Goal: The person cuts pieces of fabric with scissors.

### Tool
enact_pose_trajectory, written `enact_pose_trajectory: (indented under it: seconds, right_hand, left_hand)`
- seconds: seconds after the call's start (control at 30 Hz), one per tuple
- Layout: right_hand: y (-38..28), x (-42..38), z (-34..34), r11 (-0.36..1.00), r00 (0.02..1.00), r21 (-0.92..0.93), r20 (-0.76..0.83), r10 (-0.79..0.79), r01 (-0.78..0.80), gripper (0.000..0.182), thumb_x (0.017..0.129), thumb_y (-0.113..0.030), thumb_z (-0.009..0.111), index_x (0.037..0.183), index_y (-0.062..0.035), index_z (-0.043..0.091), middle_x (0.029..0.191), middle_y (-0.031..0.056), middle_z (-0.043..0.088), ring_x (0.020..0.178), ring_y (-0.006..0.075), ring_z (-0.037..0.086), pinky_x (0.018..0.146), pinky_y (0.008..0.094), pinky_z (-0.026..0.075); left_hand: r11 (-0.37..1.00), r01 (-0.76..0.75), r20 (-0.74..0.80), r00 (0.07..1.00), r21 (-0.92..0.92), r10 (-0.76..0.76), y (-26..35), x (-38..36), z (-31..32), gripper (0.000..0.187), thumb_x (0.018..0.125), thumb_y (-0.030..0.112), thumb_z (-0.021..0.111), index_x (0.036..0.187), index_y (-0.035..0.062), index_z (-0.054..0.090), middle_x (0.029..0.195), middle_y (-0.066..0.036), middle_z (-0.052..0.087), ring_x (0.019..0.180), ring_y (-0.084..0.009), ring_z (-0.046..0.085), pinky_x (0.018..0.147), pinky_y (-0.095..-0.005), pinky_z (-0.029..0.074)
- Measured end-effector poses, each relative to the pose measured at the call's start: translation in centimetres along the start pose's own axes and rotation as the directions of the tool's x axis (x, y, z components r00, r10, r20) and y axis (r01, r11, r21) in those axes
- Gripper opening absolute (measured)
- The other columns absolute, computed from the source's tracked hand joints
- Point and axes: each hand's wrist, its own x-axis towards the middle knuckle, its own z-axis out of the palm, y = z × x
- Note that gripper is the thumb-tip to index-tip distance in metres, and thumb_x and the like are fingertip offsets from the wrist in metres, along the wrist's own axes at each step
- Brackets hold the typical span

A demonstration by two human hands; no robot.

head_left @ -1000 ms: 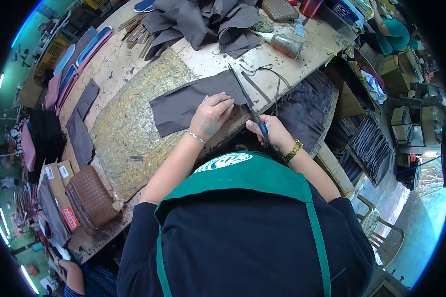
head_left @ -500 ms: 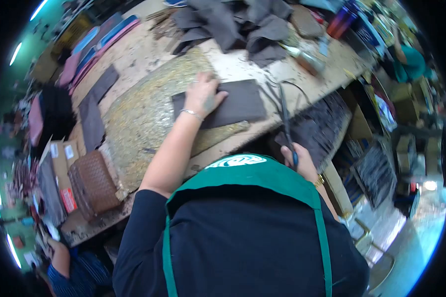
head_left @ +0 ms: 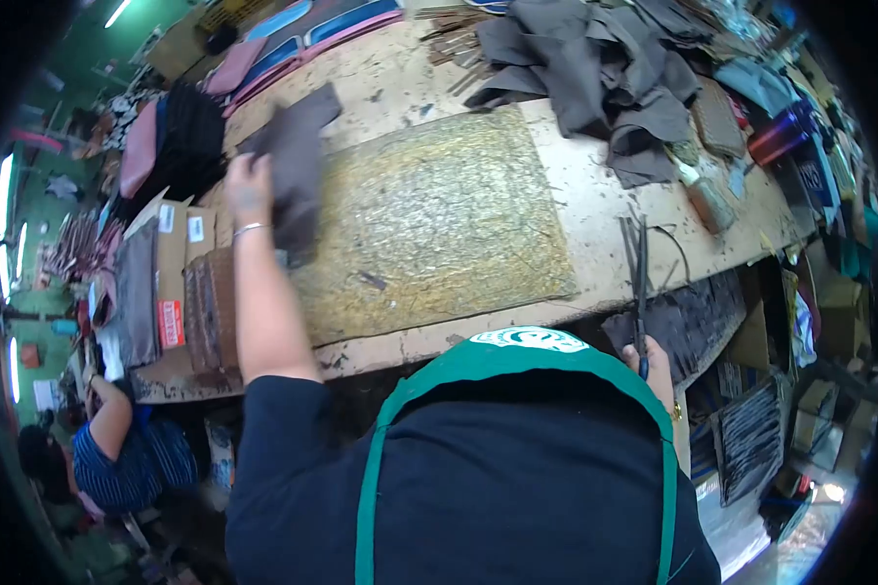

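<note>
At the left of the table, my left hand (head_left: 249,193) is closed on the edge of a dark grey-brown leather-like piece (head_left: 296,180), which is blurred by motion. Part of another grey piece (head_left: 324,101) appears just behind it, though where one ends and the other begins is hard to make out. My right hand (head_left: 656,372) grips a pair of scissors (head_left: 641,283) by the handles at the table's front edge. The blades point away from me and stand slightly apart. Between my hands lies a worn, yellowish cutting board (head_left: 439,214), its surface scored all over.
Crumpled grey material (head_left: 595,68) is heaped at the back, near a bottle (head_left: 707,203) and a purple tumbler (head_left: 780,134). A brown woven item (head_left: 210,307) and cardboard (head_left: 173,258) stand at left. Another person (head_left: 132,444) is at lower left.
My left hand has moved left, carrying the grey piece off the middle of the board. The right hand still holds the scissors. The view has shifted, so the table appears turned.
</note>
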Motion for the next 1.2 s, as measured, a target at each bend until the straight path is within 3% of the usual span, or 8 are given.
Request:
enact_pose_trajectory:
  seconds: [0.1, 0.13, 0.27, 0.33, 0.67, 0.83, 1.0, 1.2]
  right_hand:
    - [-0.5, 0.2, -0.5, 0.998, 0.996, 0.037, 0.074, 0.045, -0.048, 0.034, 0.077, -0.035, 0.062, 0.073, -0.0047, 0.048, 0.052, -0.0025, 0.046, 0.046, 0.005, 0.043, 0.042, 0.0214, 0.034]
    - [-0.3, 0.2, -0.7, 0.998, 0.996, 0.018, 0.077, 0.053, -0.054, 0.033, 0.077, -0.034, 0.063, 0.072, -0.0052, 0.048, 0.053, -0.0036, 0.045, 0.046, 0.0044, 0.041, 0.042, 0.0211, 0.033]
    - [-1.1, 0.2, -0.6, 0.979, 0.982, 0.109, 0.093, 0.163, -0.173, 0.031, 0.075, -0.03, 0.066, 0.071, -0.0049, 0.048, 0.054, -0.0039, 0.044, 0.047, 0.0047, 0.039, 0.043, 0.0207, 0.032]
    - [-1.5, 0.1, -0.5, 0.963, 0.972, 0.15, 0.105, 0.211, -0.225, 0.03, 0.074, -0.029, 0.066, 0.071, -0.0047, 0.048, 0.054, -0.0037, 0.044, 0.047, 0.0049, 0.038, 0.044, 0.0207, 0.032]
    - [-0.1, 0.0, 0.0, 0.984, 0.996, -0.156, -0.046, 0.076, -0.083, 0.047, 0.063, -0.04, 0.072, 0.067, 0.0003, 0.048, 0.056, 0.0112, 0.049, 0.052, 0.0178, 0.048, 0.05, 0.0313, 0.039]
    - [0.3, 0.2, 0.1, 0.989, 0.995, -0.118, -0.049, 0.084, -0.09, 0.054, 0.061, -0.046, 0.072, 0.065, 0.0004, 0.047, 0.053, 0.0116, 0.048, 0.048, 0.0192, 0.048, 0.047, 0.0316, 0.039]
    - [1.2, 0.4, 0.1, 0.991, 0.997, -0.118, -0.043, 0.057, -0.062, 0.057, 0.06, -0.051, 0.071, 0.064, 0.0005, 0.047, 0.054, 0.0118, 0.05, 0.05, 0.0197, 0.049, 0.048, 0.0315, 0.04]
    - [0.5, 0.3, -0.6, 0.98, 0.999, -0.193, -0.008, 0.052, -0.053, 0.056, 0.06, -0.05, 0.072, 0.065, 0.0006, 0.048, 0.055, 0.0109, 0.05, 0.05, 0.0187, 0.049, 0.049, 0.0308, 0.041]
  left_hand:
    - [0.819, 0.161, 0.153, 0.945, 0.551, -0.289, -5.9, 0.8, -0.2, 0.045, 0.069, 0.032, 0.067, 0.101, 0.0045, 0.055, 0.094, -0.019, 0.057, 0.096, -0.0319, 0.053, 0.083, -0.0444, 0.04]
    - [0.675, 0.271, -0.107, 0.956, 0.686, -0.275, -3.6, 0.2, 0.5, 0.054, 0.067, 0.036, 0.068, 0.11, 0.0085, 0.051, 0.107, -0.02, 0.051, 0.106, -0.0324, 0.045, 0.084, -0.0535, 0.036]
    - [0.957, 0.058, 0.243, 0.961, 0.284, -0.131, 8.2, 2.2, 4.9, 0.058, 0.065, 0.037, 0.069, 0.112, 0.0101, 0.049, 0.111, -0.018, 0.048, 0.111, -0.033, 0.04, 0.086, -0.0528, 0.035]
    - [0.918, -0.379, 0.114, 0.924, 0.121, 0.366, 10.0, 0.8, 13.3, 0.055, 0.068, 0.043, 0.064, 0.108, 0.0069, 0.054, 0.111, -0.015, 0.052, 0.106, -0.0315, 0.045, 0.089, -0.0441, 0.035]
    - [0.963, -0.218, 0.595, 0.758, -0.157, 0.268, 25.3, 1.6, 21.5, 0.023, 0.074, 0.016, 0.054, 0.096, 0.013, 0.059, 0.098, -0.011, 0.058, 0.092, -0.0324, 0.054, 0.08, -0.042, 0.043]
    - [0.666, -0.561, 0.014, 0.759, -0.492, 0.651, 28.8, 0.8, 9.3, 0.006, 0.071, 0.009, 0.055, 0.076, 0.0068, 0.055, 0.072, -0.013, 0.052, 0.065, -0.0316, 0.054, 0.056, -0.0387, 0.044]
    - [0.587, -0.64, 0.251, 0.542, -0.495, 0.802, 25.2, -6.8, 2.4, 0.008, 0.064, 0.008, 0.057, 0.069, 0.0082, 0.05, 0.068, -0.007, 0.047, 0.061, -0.0237, 0.051, 0.051, -0.0355, 0.042]
    - [0.841, -0.494, 0.663, 0.556, -0.221, 0.501, 21.7, -11.3, -0.1, 0.017, 0.065, 0.014, 0.058, 0.081, 0.009, 0.054, 0.09, -0.006, 0.052, 0.087, -0.0225, 0.052, 0.072, -0.0391, 0.042]
